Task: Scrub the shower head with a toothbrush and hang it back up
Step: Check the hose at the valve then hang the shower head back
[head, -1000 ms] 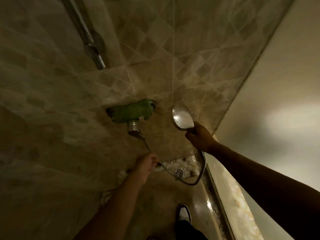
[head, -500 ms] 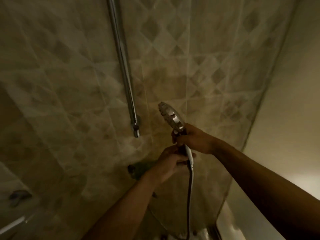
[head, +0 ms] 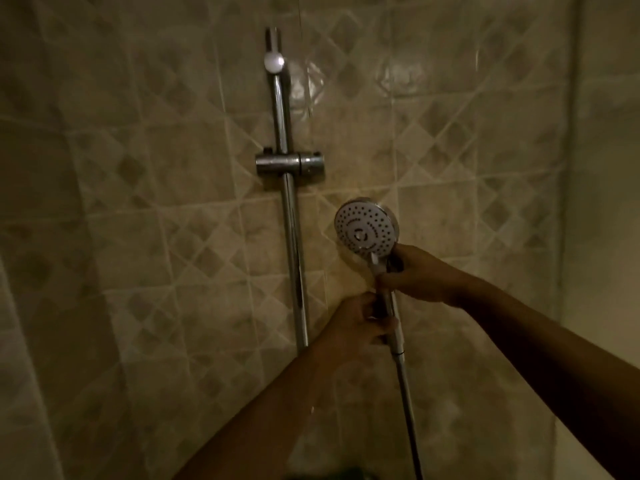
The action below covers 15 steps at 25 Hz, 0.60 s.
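- Raised since prev frame: shower head (head: 366, 226), face now twd camera.
- Right hand (head: 417, 273) wraps handle top; left hand (head: 360, 323) wraps lower.
- Slider bracket (head: 290, 163) sits up-left of head; handle axis near-vertical.

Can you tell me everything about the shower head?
The shower head has a round, pale face dotted with small dark holes and a shiny metal-looking rim. It faces the camera, tilted a little. Its handle runs down into a silvery hose. The right hand grips just below the face, the left hand lower down. It sits right of the rail, below the empty holder.
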{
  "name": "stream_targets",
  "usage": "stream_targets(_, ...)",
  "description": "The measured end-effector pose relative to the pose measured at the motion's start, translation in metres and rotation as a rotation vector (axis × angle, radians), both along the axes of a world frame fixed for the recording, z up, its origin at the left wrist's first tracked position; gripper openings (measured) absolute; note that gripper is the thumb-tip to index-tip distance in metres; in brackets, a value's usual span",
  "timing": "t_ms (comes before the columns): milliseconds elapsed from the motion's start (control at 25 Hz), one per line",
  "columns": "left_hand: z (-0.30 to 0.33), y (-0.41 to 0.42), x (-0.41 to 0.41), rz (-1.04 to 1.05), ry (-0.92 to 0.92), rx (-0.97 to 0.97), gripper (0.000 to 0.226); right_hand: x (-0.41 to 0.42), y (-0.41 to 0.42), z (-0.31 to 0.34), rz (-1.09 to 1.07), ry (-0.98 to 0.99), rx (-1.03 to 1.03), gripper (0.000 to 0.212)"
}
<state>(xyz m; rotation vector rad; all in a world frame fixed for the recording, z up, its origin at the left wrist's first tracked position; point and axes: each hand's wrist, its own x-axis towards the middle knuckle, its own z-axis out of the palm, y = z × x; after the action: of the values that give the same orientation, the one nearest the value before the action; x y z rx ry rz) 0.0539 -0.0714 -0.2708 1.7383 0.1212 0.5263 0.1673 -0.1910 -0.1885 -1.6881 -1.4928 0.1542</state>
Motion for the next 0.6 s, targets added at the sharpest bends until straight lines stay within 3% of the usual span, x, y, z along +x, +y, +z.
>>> stream_targets(80, 0.033, 0.001, 0.0, -0.004, -0.026, 0.047, 0.022, 0.007, -0.001, 0.023, -0.086, -0.097, -0.01, 0.019)
stream_targets(200, 0.085, -0.003, 0.0, 0.042, -0.068, 0.2, 0.027, 0.011, -0.002, 0.059, -0.183, -0.26, 0.107, 0.027)
stream_targets(440, 0.195, -0.004, 0.005, 0.218, -0.153, 0.549, 0.018, 0.002, 0.002, 0.137, -0.153, -0.173, 0.414, 0.022)
stream_targets(600, 0.249, -0.014, -0.006, 0.227, -0.202, 0.636, 0.031, -0.009, 0.011, 0.19, -0.117, -0.108, 0.433, 0.022)
